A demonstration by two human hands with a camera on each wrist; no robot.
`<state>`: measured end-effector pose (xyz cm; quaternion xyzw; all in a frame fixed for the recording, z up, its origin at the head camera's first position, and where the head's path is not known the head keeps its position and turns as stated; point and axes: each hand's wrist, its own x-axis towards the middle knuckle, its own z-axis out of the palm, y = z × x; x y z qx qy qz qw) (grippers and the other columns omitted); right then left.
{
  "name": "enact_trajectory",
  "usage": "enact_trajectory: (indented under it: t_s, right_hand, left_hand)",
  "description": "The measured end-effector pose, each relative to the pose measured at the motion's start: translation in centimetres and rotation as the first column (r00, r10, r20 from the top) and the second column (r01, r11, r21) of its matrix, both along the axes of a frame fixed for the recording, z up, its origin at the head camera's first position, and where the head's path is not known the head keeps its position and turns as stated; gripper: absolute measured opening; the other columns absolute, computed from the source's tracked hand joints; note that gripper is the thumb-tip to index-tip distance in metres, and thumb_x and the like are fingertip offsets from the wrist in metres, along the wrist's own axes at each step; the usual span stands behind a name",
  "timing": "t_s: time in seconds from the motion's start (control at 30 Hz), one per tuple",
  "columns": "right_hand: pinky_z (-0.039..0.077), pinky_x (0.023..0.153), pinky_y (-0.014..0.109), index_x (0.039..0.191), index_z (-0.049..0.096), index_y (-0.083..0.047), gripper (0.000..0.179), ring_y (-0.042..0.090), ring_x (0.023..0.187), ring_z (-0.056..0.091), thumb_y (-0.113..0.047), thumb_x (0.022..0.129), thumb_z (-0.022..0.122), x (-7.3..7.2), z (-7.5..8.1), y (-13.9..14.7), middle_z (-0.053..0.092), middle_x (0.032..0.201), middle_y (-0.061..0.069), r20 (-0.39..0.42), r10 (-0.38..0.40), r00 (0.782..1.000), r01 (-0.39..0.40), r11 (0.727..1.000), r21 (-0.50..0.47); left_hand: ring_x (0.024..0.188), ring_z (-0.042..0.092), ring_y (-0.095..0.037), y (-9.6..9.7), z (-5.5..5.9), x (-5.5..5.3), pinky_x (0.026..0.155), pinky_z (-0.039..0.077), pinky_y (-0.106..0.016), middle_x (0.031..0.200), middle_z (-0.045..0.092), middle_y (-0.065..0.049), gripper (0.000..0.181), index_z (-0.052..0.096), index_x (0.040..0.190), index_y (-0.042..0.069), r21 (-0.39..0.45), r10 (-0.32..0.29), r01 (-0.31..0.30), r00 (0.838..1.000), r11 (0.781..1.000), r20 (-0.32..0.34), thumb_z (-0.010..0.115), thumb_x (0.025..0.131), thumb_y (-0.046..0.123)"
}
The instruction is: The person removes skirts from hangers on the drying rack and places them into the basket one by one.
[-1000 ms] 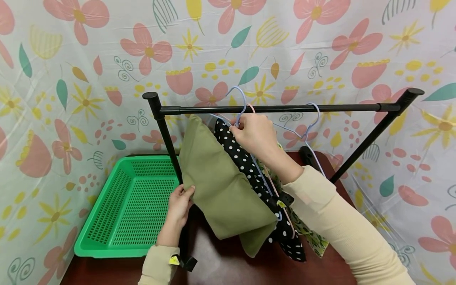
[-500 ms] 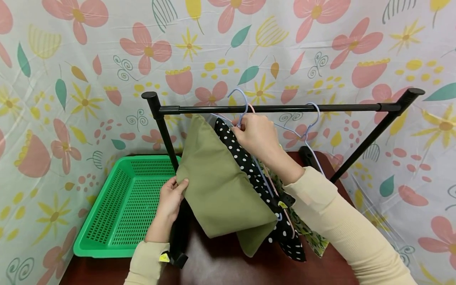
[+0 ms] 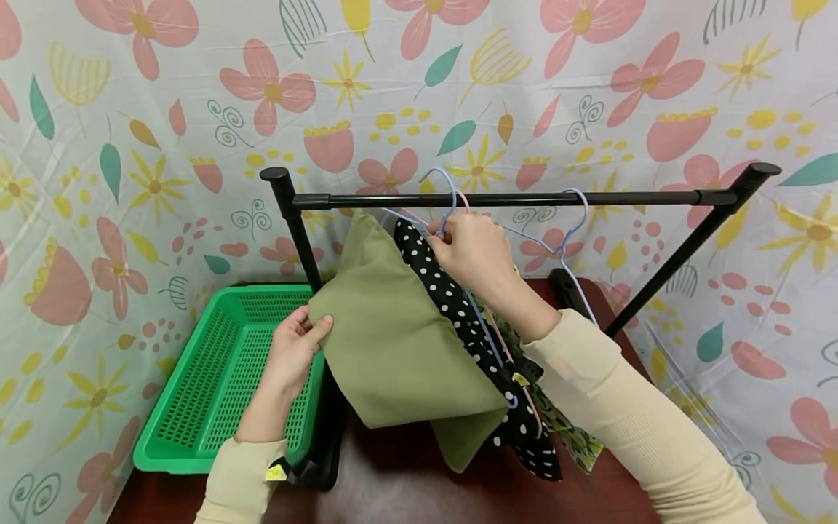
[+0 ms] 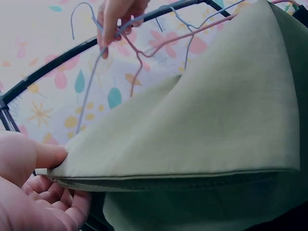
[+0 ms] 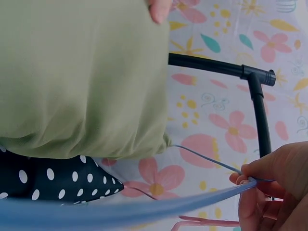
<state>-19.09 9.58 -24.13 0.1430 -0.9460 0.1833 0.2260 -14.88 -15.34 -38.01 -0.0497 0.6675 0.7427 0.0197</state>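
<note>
An olive-green cloth hangs over a light blue hanger; one hanger arm goes in at its corner in the right wrist view. My left hand pinches the cloth's left edge between thumb and fingers, spreading it out. My right hand pinches the hanger just below its hook, close to the bar. Whether the hook rests on the bar I cannot tell. Directly behind the green cloth hangs a black cloth with white dots, beside a pink hanger. A green patterned cloth is partly hidden farther right.
A black rack bar runs across, on slanted posts. Another blue hanger hangs toward the right. Behind the left post, a green perforated basket stands on the dark red table. A flowered curtain fills the background.
My left hand has moved left and slightly up, drawing the green cloth's edge outward over the left post. My right hand stays almost in place at the hanger.
</note>
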Motion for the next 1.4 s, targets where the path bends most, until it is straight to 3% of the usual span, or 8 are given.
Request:
enact_trajectory:
  t_s: [0.13,0.33,0.57,0.73,0.87,1.07,1.4]
  right_hand:
    - [0.03,0.042,0.029,0.048,0.047,-0.015,0.041,0.019,0.045,0.046,-0.021,0.086,0.061,0.0,-0.1,0.0,0.065,0.065,0.002,0.006,-0.003,1.0,0.003,1.0,0.001]
    - [0.032,0.044,0.03,0.047,0.046,-0.015,0.042,0.019,0.045,0.046,-0.021,0.086,0.061,0.0,-0.1,0.0,0.055,0.051,0.002,0.009,-0.006,1.0,0.006,1.0,0.008]
    - [0.03,0.043,0.028,0.05,0.055,-0.016,0.038,0.018,0.044,0.047,-0.022,0.087,0.061,0.0,-0.1,0.0,0.068,0.068,0.001,0.024,0.013,1.0,-0.013,1.0,-0.013]
    - [0.029,0.042,0.027,0.048,0.051,-0.015,0.041,0.018,0.044,0.047,-0.022,0.087,0.061,0.0,-0.1,0.0,0.069,0.075,0.002,0.024,0.018,1.0,-0.018,1.0,-0.02]
    - [0.029,0.042,0.028,0.046,0.049,-0.015,0.042,0.019,0.046,0.048,-0.022,0.086,0.062,0.1,-0.2,-0.1,0.068,0.078,0.002,0.02,0.022,1.0,-0.021,0.999,-0.026]
    - [0.026,0.042,0.027,0.046,0.049,-0.016,0.043,0.018,0.043,0.045,-0.021,0.086,0.061,0.1,-0.2,-0.2,0.068,0.068,0.001,-0.003,0.035,0.999,-0.035,0.999,-0.021]
    - [0.022,0.041,0.026,0.045,0.049,-0.016,0.044,0.015,0.04,0.039,-0.023,0.087,0.06,0.0,-0.1,-0.4,0.071,0.077,-0.002,-0.013,0.058,0.998,-0.058,0.998,-0.024]
  left_hand:
    - [0.076,0.052,-0.008,-0.7,0.9,0.3,0.068,0.044,-0.022,0.089,0.057,0.004,0.033,0.049,0.122,0.002,-0.057,-0.05,0.048,0.998,0.997,-0.046,0.057,0.092,0.013]
    - [0.086,0.057,-0.009,-1.5,2.3,0.7,0.077,0.049,-0.023,0.094,0.057,0.003,0.036,0.046,0.123,-0.002,-0.103,-0.117,0.105,0.986,0.989,-0.115,0.056,0.091,0.01]
    - [0.085,0.058,-0.009,-2.0,4.1,1.1,0.078,0.049,-0.022,0.093,0.06,0.004,0.029,0.051,0.115,0.0,-0.173,-0.106,0.075,0.979,0.982,-0.175,0.059,0.09,0.011]
    - [0.083,0.057,-0.01,-2.5,5.2,1.2,0.076,0.049,-0.021,0.091,0.06,0.004,0.024,0.054,0.11,0.004,-0.221,-0.102,0.051,0.969,0.974,-0.227,0.061,0.089,0.013]
    - [0.082,0.057,-0.01,-3.0,6.0,1.5,0.075,0.049,-0.019,0.091,0.061,0.004,0.019,0.056,0.105,0.007,-0.224,-0.102,0.042,0.959,0.974,-0.265,0.062,0.088,0.013]
    - [0.08,0.057,-0.01,-3.6,7.1,2.2,0.074,0.048,-0.018,0.089,0.062,0.004,0.014,0.057,0.101,0.008,-0.209,-0.097,0.032,0.946,0.977,-0.309,0.062,0.088,0.01]
    - [0.076,0.057,-0.01,-4.7,8.0,2.7,0.07,0.048,-0.017,0.087,0.063,0.003,0.013,0.058,0.1,0.003,-0.182,-0.069,-0.002,0.92,0.983,-0.385,0.06,0.087,0.002]
